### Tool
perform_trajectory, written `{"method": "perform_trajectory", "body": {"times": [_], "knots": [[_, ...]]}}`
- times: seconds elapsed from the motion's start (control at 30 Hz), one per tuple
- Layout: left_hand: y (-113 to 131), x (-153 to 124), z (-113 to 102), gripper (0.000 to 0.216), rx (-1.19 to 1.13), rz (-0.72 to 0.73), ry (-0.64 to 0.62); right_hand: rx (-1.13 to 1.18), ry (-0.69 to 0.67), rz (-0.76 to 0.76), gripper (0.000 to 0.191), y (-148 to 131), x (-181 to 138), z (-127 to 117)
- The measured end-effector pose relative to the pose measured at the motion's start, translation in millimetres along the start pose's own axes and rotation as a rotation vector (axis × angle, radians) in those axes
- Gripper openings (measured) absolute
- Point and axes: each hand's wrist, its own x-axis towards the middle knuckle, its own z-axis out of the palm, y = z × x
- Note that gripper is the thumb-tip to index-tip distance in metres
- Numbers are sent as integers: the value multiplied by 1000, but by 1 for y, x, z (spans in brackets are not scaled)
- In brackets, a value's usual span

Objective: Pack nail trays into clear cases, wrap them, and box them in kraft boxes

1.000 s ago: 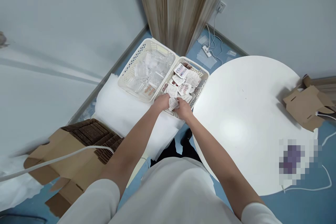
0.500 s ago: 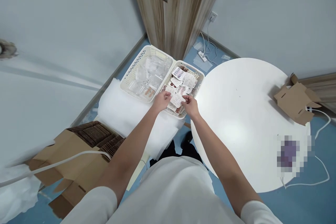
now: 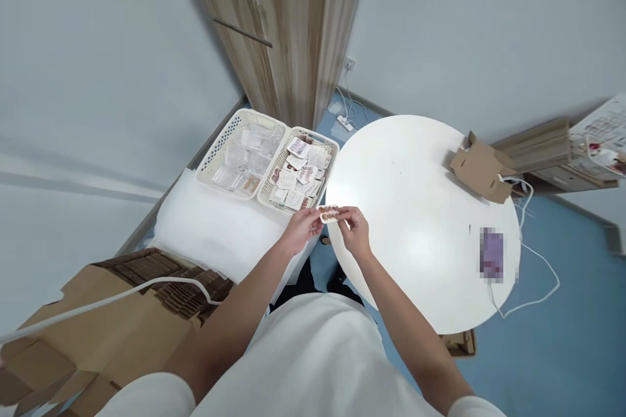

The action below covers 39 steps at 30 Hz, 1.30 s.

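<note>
Between my two hands is a small white card with rows of reddish-brown oval pieces that look like false nails [image 3: 329,214]. My left hand [image 3: 302,230] pinches its left end, and my right hand [image 3: 355,227] grips the right end. The card is held up just in front of a white basket [image 3: 334,151] full of similar cards [image 3: 299,172], some printed side up and some with coloured nails showing. Joined closely on the left, a second white basket [image 3: 208,159] holds clear plastic boxes [image 3: 249,151] and a few small tan pieces.
A round white table [image 3: 405,208] stands at my right, bearing an opened cardboard box [image 3: 484,168] and a blurred purple item [image 3: 491,254] with a white cable. Flattened cardboard [image 3: 98,319] fills the lower left, beside white foam sheeting [image 3: 195,221]. A wooden cabinet [image 3: 288,39] stands behind.
The card has been lifted from over the basket towards me and turned, so its nail side now shows. Both hands came back with it, and my view has swung right.
</note>
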Motion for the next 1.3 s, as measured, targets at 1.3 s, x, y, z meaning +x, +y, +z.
{"method": "perform_trajectory", "body": {"times": [1.3], "knots": [[-171, -71, 190, 78, 828, 424, -436, 449, 228, 287, 33, 72, -171, -247]]}}
